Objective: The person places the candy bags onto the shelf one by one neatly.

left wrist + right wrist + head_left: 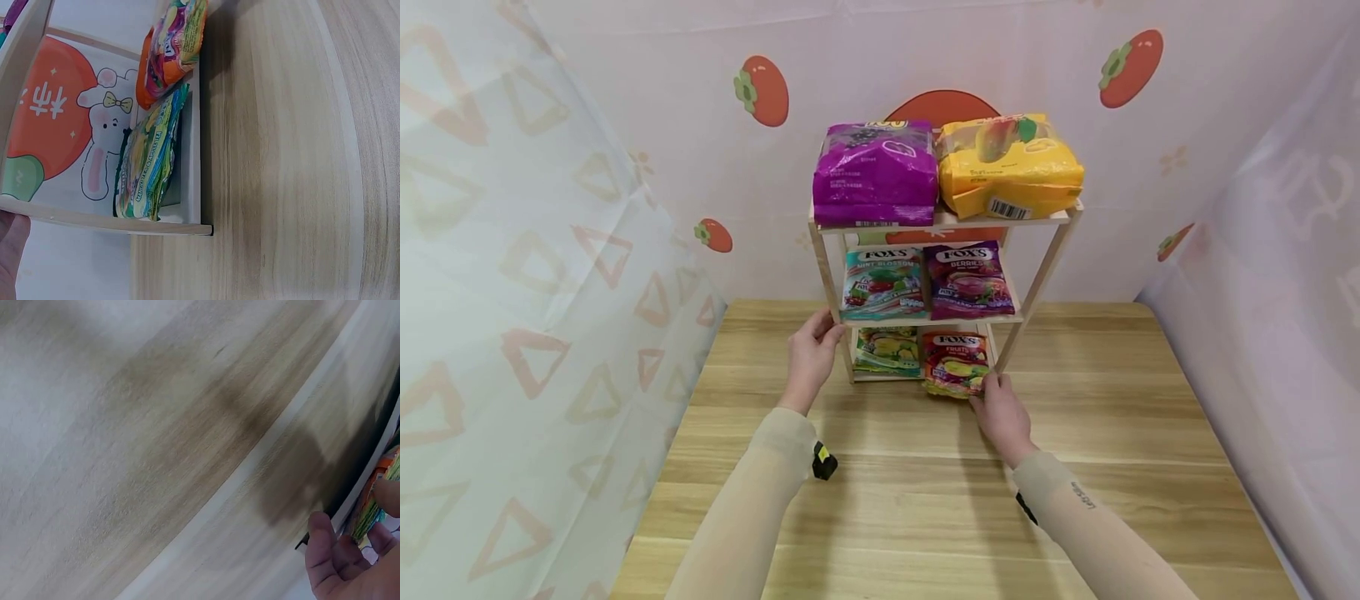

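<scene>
My left hand (812, 358) grips the left post of a small wooden shelf rack (1037, 287), just below the middle shelf. At the bottom right, my right hand (1003, 417) pinches the lower right corner of an orange-red Fox's Fruits candy bag (955, 362). This bag leans on the bottom shelf, its lower edge jutting out past the front. Beside it lies a green-yellow candy bag (887, 350), also visible in the left wrist view (147, 162). In the right wrist view, thumb and fingers meet around the bag's edge (369, 509), most of which is out of frame.
A teal Mint Blossom bag (883, 287) and a purple Berries bag (970, 283) lie on the middle shelf. On top sit a large purple bag (876, 175) and a yellow bag (1011, 171). The rack stands on a wooden table (910, 517), before a patterned cloth backdrop (865, 50).
</scene>
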### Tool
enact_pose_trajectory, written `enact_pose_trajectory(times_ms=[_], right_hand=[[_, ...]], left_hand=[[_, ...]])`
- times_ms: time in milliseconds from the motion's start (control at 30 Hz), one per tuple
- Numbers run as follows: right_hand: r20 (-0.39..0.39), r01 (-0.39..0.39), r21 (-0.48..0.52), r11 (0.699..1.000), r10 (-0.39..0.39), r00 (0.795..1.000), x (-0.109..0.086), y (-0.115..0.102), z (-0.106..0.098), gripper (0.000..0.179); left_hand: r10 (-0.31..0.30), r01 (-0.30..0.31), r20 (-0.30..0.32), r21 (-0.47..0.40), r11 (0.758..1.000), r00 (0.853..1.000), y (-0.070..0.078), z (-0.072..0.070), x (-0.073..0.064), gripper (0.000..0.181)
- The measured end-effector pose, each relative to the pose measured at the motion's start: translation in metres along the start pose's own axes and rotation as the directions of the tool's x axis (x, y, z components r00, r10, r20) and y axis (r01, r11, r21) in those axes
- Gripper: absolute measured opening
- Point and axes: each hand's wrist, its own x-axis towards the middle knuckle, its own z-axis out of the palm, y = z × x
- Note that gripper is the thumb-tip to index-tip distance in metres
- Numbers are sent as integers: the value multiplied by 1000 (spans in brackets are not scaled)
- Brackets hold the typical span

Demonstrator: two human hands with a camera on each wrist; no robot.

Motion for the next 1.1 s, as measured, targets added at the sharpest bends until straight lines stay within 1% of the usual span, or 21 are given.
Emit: enact_pose_trajectory(times_ms=[100,133,200,267,367,433,500,600,700,800,867,933,1033,1100], right_hand=[[-49,69,-75,995,-73,996,0,1,2,33],[-68,103,-110,989,-111,991,-1,1,3,34],[-101,179,-190,965,-201,974,-1,3,4,34],[-120,252,-252,934,-288,950,-1,4,6,32],[-129,369,-310,876,-423,897,-2,5,8,25],[-131,421,-318,849,-479,868,-3,5,10,21],[-128,460,-317,829,-518,845,-3,5,11,18],[-103,497,-290,818,-543,833,-5,3,11,16],[-60,542,-263,798,-574,817,-7,0,10,15],[-28,566,-259,782,-592,805,-10,-2,11,13],[-12,567,-260,782,-590,808,-12,-3,11,11],[3,559,-264,786,-579,815,-13,-3,11,12],[16,548,-273,791,-566,824,-14,-3,11,16],[12,547,-280,789,-566,824,-14,-3,11,21]], left_hand=[[0,0,1,2,1000,1000,1,-1,0,38],[0,0,1,2,1000,1000,0,-1,0,38],[0,0,0,-4,1000,1000,0,-1,0,38],[1,-1,0,-7,1000,1000,0,-1,0,37],[4,-4,-1,-8,1000,1000,-1,-1,0,37],[9,-9,0,-5,1000,1000,-1,-1,0,37],[13,-13,1,-1,1000,1000,-1,-1,0,37],[15,-15,-2,6,1000,1000,-1,-1,0,38],[15,-15,-1,2,1000,1000,0,-1,0,38],[15,-15,3,-8,1000,1000,0,-1,0,39],[17,-17,1,-11,1000,1000,0,0,0,39],[19,-19,-1,-7,1000,1000,0,0,0,39],[19,-19,-5,-10,1000,1000,0,0,0,38],[19,-19,-6,-14,1000,1000,0,0,0,37]])
